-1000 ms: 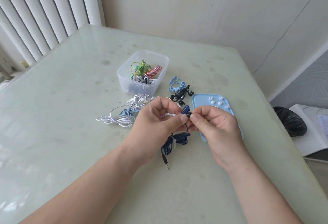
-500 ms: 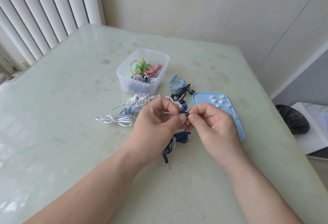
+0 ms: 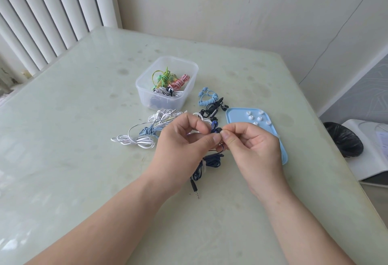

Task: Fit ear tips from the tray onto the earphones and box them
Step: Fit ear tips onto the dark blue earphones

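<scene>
The left hand pinches a dark blue earbud between thumb and forefinger, just above the desk; white lettering runs along the earbud's body, too small to read. The right hand meets it fingertip to fingertip, thumb and forefinger pinching a dark ear tip at the earbud's end; whether the tip is fully seated cannot be told. The earbud's dark blue cable hangs below the hands in one bundle bound with a white tie, and its jack plug lies on the desk.

The blue tray lies just right of the hands, partly under the right hand; at least five white ear tips show in its far end.

A clear plastic box stands beyond the hands, holding three visible bundles: green, pink-and-white, and black-and-white striped. Between box and tray lie one light blue coiled earphone set and one black set. Left of the hands lie white earphone cables tangled with another pale blue bundle; the number of white sets cannot be told.
</scene>
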The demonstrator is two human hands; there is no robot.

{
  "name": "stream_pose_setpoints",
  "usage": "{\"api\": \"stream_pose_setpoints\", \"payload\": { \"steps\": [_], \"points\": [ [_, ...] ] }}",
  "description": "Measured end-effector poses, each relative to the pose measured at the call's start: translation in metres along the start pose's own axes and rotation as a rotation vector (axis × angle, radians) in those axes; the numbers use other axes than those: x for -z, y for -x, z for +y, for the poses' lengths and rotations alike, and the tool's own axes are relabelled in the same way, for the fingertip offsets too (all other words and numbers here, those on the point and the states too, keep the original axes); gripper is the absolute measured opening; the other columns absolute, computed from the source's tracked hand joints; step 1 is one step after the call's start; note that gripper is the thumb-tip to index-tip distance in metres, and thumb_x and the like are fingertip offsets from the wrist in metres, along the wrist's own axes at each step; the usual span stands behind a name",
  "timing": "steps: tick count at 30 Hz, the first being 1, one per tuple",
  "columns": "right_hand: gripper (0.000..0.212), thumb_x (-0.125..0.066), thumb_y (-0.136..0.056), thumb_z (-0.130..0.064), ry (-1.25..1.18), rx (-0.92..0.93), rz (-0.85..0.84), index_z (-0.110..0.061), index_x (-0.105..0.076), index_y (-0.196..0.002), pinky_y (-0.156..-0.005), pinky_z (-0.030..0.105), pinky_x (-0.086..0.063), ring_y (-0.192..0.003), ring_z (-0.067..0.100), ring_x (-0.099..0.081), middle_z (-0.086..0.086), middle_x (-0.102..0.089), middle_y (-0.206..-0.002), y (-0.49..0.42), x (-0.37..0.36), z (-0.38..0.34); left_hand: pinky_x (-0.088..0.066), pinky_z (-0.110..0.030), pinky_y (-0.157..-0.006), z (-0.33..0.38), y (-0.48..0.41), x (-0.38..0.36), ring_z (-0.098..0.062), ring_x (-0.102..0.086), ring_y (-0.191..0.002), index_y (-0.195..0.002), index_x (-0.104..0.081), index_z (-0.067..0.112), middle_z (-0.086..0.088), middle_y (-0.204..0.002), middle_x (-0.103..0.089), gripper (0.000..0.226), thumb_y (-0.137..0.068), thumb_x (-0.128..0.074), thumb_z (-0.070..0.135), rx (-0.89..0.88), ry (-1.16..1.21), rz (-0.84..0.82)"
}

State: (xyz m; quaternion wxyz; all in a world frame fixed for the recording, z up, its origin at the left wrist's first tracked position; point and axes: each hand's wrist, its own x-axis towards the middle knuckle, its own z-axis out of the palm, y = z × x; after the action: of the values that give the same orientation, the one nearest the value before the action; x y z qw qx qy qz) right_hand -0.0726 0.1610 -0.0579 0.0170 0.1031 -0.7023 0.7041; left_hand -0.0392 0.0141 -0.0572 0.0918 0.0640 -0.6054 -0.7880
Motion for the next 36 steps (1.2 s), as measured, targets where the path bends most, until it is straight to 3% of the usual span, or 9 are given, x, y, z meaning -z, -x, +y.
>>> {"api": "stream_pose_setpoints", "payload": {
  "steps": [5,8,12,17,22,27,33,36],
  "points": [
    [0.016,-0.066,-0.094,0.004,-0.011,-0.034,0.004,-0.009,-0.072,-0.089,-0.072,0.028,-0.058,-0.070,0.020,-0.073,0.009,-0.077,-0.081,0.003,0.000,0.003,-0.064,-0.036,-0.073,0.004,0.004,-0.003,-0.025,-0.075,-0.070,-0.081,-0.050,-0.008,-0.001,-0.078,-0.064,0.026,-0.083,-0.075,-0.015,-0.048,-0.095,0.019],
    [0.019,-0.065,-0.094,0.005,-0.001,-0.007,0.005,-0.011,-0.073,-0.092,-0.074,0.028,-0.059,-0.073,0.021,-0.075,0.009,-0.078,-0.083,0.004,0.000,0.003,-0.061,-0.028,-0.070,0.006,0.004,-0.002,-0.024,-0.076,-0.070,-0.079,-0.052,-0.005,0.000,-0.077,-0.066,0.026,-0.083,-0.076,-0.015,-0.061,-0.111,0.034],
    [0.021,-0.066,-0.092,0.008,0.027,0.038,-0.017,-0.012,-0.074,-0.094,-0.073,0.024,-0.058,-0.075,0.020,-0.075,0.007,-0.077,-0.085,0.003,0.002,0.000,-0.064,-0.042,-0.080,0.005,0.002,0.000,-0.024,-0.077,-0.074,-0.085,-0.058,0.000,0.005,-0.072,-0.073,0.022,-0.084,-0.078,-0.010,-0.037,-0.085,0.020],
    [0.018,-0.067,-0.090,0.011,0.000,0.082,0.014,-0.006,-0.071,-0.091,-0.069,0.018,-0.056,-0.070,0.014,-0.074,0.002,-0.077,-0.078,0.001,0.001,0.001,-0.063,-0.049,-0.088,0.003,0.002,0.001,-0.038,-0.078,-0.082,-0.093,-0.062,0.002,-0.011,-0.079,-0.076,0.020,-0.086,-0.077,-0.009,-0.009,-0.015,-0.005],
    [0.025,-0.067,-0.091,0.010,0.067,0.150,0.001,-0.011,-0.077,-0.103,-0.077,0.024,-0.059,-0.082,0.018,-0.077,0.004,-0.079,-0.089,0.001,0.004,0.009,-0.063,-0.037,-0.076,0.003,0.001,0.000,-0.031,-0.078,-0.078,-0.093,-0.063,0.000,-0.007,-0.079,-0.074,0.019,-0.086,-0.075,-0.011,0.000,0.018,0.008],
    [0.035,-0.054,-0.090,0.005,0.201,0.268,-0.023,-0.007,-0.074,-0.117,-0.088,0.043,-0.061,-0.105,0.026,-0.071,0.001,-0.072,-0.113,0.005,-0.003,0.023,-0.062,-0.033,-0.077,0.004,0.001,0.002,-0.030,-0.078,-0.079,-0.094,-0.064,0.001,-0.006,-0.084,-0.074,0.020,-0.085,-0.076,-0.012,0.012,0.047,0.044],
    [0.041,-0.055,-0.091,0.001,0.198,0.287,-0.068,-0.014,-0.069,-0.127,-0.084,0.034,-0.060,-0.103,0.020,-0.071,-0.001,-0.071,-0.115,0.010,-0.007,0.015,-0.061,-0.028,-0.076,0.006,-0.001,0.002,-0.024,-0.077,-0.080,-0.103,-0.069,0.006,-0.009,-0.094,-0.069,0.026,-0.084,-0.076,-0.012,0.019,0.107,0.066],
    [0.039,-0.059,-0.090,-0.007,0.154,0.218,-0.029,-0.031,-0.069,-0.120,-0.085,0.033,-0.059,-0.099,0.020,-0.073,-0.005,-0.075,-0.109,0.010,-0.007,0.011,-0.062,-0.031,-0.078,0.004,-0.001,0.001,-0.029,-0.077,-0.085,-0.105,-0.069,0.005,-0.007,-0.092,-0.070,0.027,-0.085,-0.076,-0.011,0.016,0.118,0.063]
  ]
}}
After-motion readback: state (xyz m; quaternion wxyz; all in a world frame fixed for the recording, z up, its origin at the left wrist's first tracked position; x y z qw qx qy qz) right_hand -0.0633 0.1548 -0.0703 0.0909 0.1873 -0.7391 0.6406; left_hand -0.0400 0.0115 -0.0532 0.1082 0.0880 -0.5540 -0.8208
